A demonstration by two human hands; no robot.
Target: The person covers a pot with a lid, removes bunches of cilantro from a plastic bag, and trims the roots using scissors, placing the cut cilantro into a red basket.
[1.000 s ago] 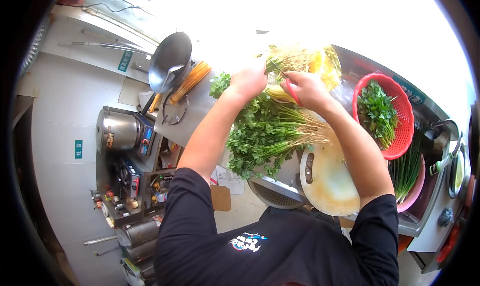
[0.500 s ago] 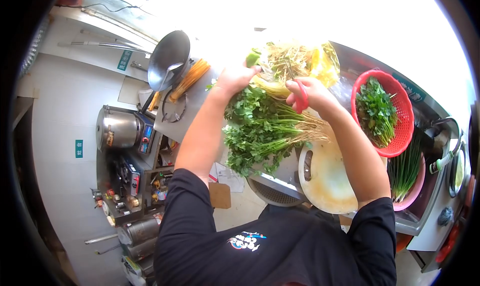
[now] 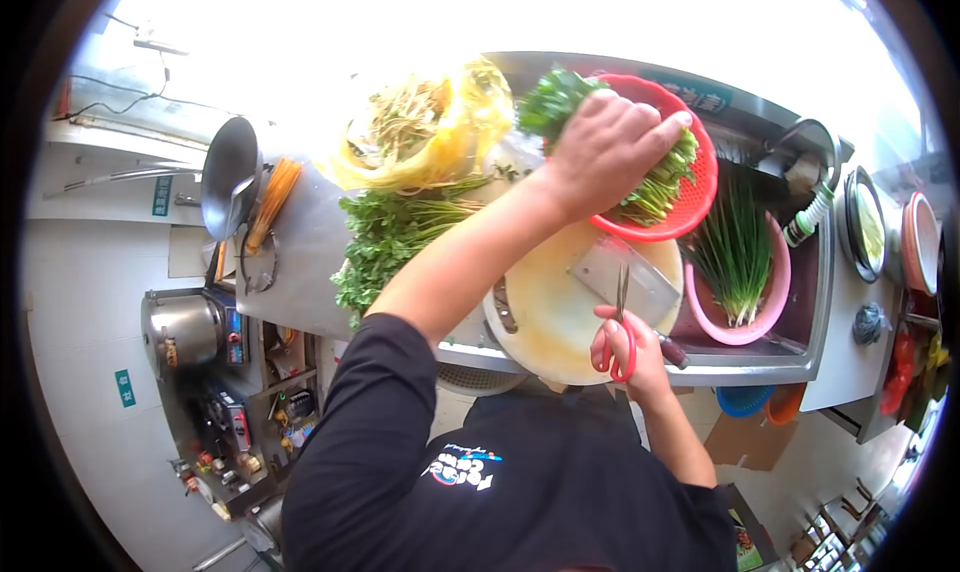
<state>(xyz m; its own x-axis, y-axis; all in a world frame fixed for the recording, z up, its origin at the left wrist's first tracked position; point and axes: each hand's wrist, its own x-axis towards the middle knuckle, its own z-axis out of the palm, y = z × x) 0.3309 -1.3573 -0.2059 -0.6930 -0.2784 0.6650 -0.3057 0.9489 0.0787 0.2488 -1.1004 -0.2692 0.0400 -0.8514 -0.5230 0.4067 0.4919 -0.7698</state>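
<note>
My left hand (image 3: 620, 152) reaches across to the red plastic basket (image 3: 690, 207). It is closed around a bunch of leafy herbs (image 3: 560, 102), with leaves sticking out on the left and cut stems on the right. Near my body, my right hand (image 3: 640, 357) grips red-handled scissors (image 3: 620, 352), blades pointing away from me. Beneath them a cleaver (image 3: 640, 277) lies on the round cutting board (image 3: 555, 312). More leafy herbs (image 3: 385, 237) are heaped on the metal counter, partly behind my left forearm.
A yellow plastic bag (image 3: 485, 117) holds pale roots and trimmings. At the right, a pink basin (image 3: 770, 317) of green onions (image 3: 735, 252) sits in the sink (image 3: 815, 272). Further left are a wok (image 3: 225, 167), dry noodle-like sticks (image 3: 275, 202) and a steel pot (image 3: 180, 327).
My left hand has swung right from beside the yellow bag to the red basket with herbs in it. The scissors in my right hand have come down over the cutting board. The view has shifted right.
</note>
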